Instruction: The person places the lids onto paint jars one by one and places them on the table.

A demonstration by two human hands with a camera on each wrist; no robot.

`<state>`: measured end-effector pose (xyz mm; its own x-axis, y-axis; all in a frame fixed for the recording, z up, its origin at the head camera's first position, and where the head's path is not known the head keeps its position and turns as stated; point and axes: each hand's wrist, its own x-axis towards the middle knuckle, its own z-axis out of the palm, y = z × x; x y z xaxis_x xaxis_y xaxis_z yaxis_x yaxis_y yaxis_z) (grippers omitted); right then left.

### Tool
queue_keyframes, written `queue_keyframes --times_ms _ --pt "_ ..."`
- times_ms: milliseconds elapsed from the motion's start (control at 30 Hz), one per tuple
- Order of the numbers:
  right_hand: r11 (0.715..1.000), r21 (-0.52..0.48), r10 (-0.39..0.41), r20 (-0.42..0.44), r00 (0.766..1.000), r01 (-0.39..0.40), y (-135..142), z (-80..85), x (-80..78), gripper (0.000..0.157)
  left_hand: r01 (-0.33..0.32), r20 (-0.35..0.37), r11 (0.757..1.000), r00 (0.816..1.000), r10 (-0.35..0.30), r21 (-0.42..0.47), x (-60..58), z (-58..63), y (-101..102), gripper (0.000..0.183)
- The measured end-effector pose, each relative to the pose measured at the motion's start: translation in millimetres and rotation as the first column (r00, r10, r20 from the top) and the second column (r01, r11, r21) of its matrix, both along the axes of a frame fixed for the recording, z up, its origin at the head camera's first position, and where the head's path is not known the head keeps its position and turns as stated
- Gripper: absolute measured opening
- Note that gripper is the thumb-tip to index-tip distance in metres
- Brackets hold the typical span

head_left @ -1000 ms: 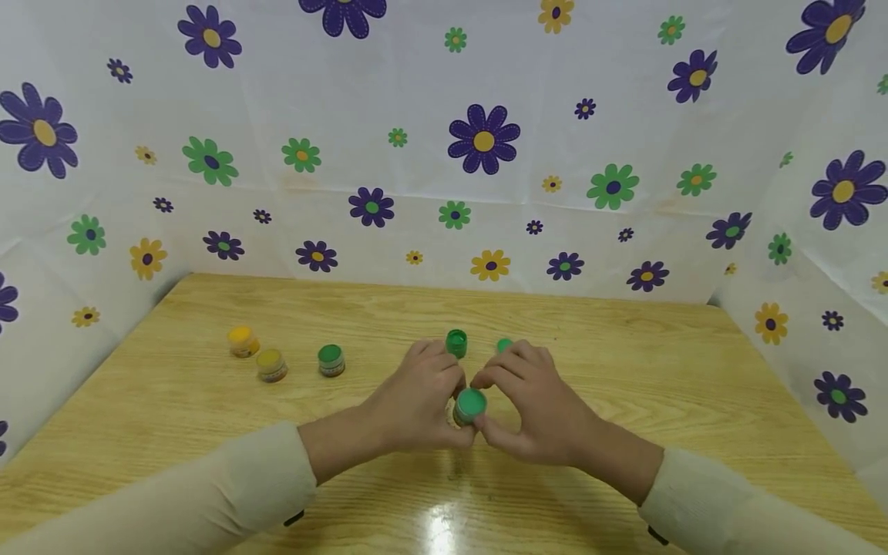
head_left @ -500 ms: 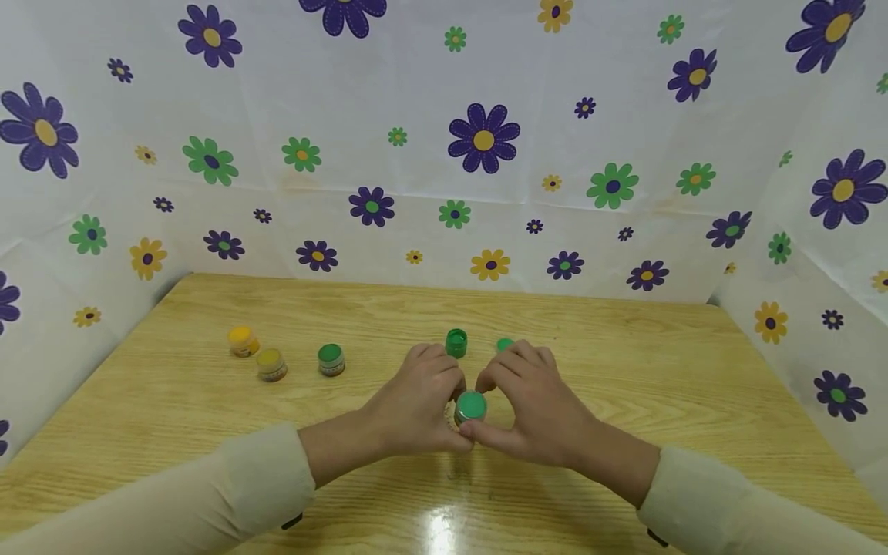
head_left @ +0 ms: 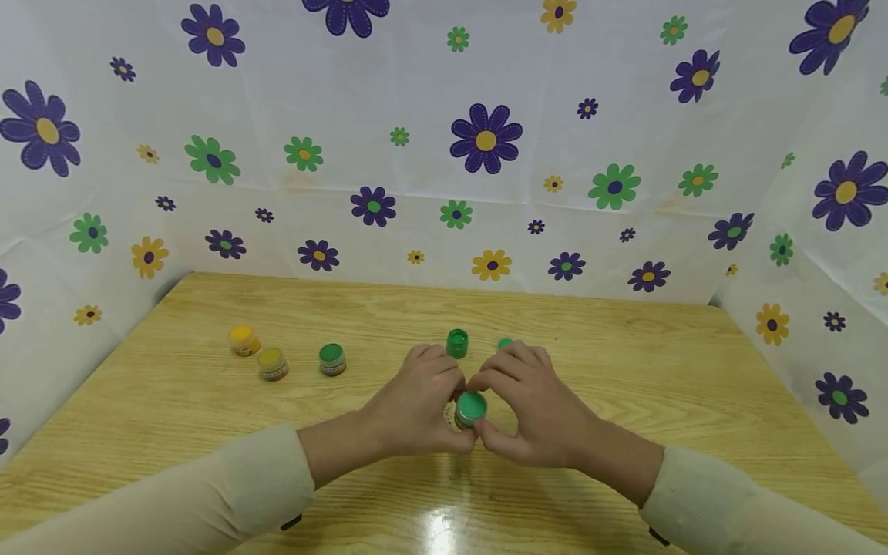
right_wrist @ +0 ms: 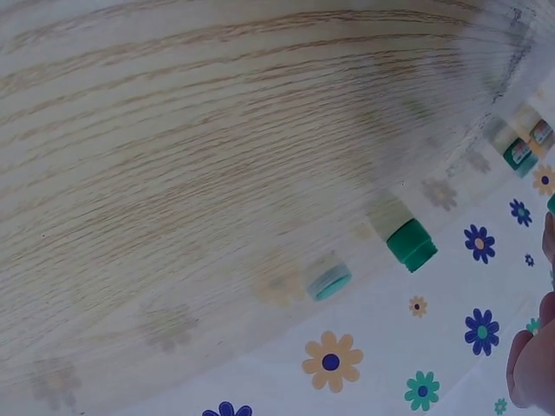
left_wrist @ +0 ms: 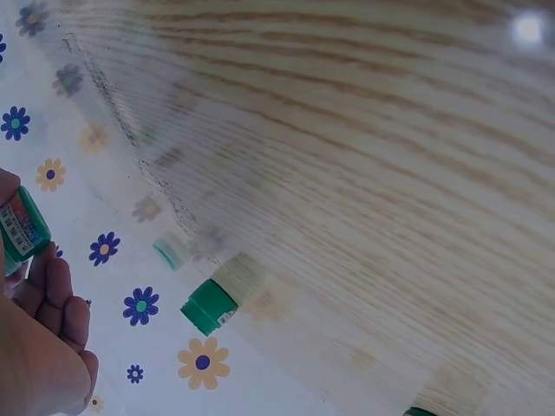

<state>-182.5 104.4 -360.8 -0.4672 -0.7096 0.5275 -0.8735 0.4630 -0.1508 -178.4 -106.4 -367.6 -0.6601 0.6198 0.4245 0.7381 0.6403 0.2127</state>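
A small paint jar [head_left: 463, 421] with a light green lid [head_left: 472, 406] is between my two hands above the table. My left hand [head_left: 422, 401] grips the jar's body from the left; the left wrist view shows its green side and printed label beside the left hand's fingers [left_wrist: 56, 299]. On the right, my right hand [head_left: 537, 408] pinches the lid's rim, thumb at the front and curled forefinger behind. In the right wrist view only part of the right hand [right_wrist: 533, 347] appears at the edge.
Beyond the hands stand an uncovered green jar [head_left: 457, 344] and a loose light green lid [head_left: 506, 344], partly hidden by the right hand. Leftward are a dark green jar [head_left: 332, 360], an olive-yellow jar [head_left: 272, 364] and an orange-yellow jar [head_left: 243, 341]. A flowered cloth [head_left: 416, 169] surrounds the wooden table.
The right thumb swung left across the front of the lid, then back right, while its forefinger lifted back and returned to the rim. The left hand stayed around the jar.
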Motion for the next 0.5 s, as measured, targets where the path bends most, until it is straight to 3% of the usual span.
queue_keyframes --times_ms 267,500 --pt "0.998 0.014 -0.053 -0.001 0.999 0.053 -1 -5.0 -0.1 0.024 -0.005 0.019 1.0 1.0 0.005 0.006 0.8 -3.9 0 0.027" --pt "0.996 0.034 -0.089 0.067 0.994 0.087 -1 -13.3 2.2 0.029 -0.022 0.064 0.999 0.998 0.023 -0.026 1.5 -10.0 1 0.03"
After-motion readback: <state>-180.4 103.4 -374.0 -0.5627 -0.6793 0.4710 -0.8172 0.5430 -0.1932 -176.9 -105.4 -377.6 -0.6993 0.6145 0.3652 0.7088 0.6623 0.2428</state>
